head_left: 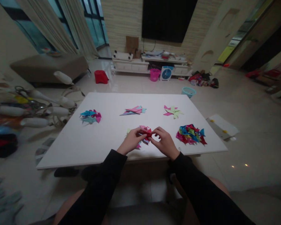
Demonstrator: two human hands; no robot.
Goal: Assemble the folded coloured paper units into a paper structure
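A small red folded paper piece is pinched between both my hands above the near middle of the white table. My left hand grips its left side with curled fingers. My right hand grips its right side, fingers closed. Under and behind my hands lies a small pile of pink and pale folded papers. Black sleeves cover both my forearms.
Other folded paper piles lie on the table: a blue and pink one at the left, a pink and purple one in the middle, a green and pink one, and a mixed bright heap at the right. White bottles and scissors clutter the left.
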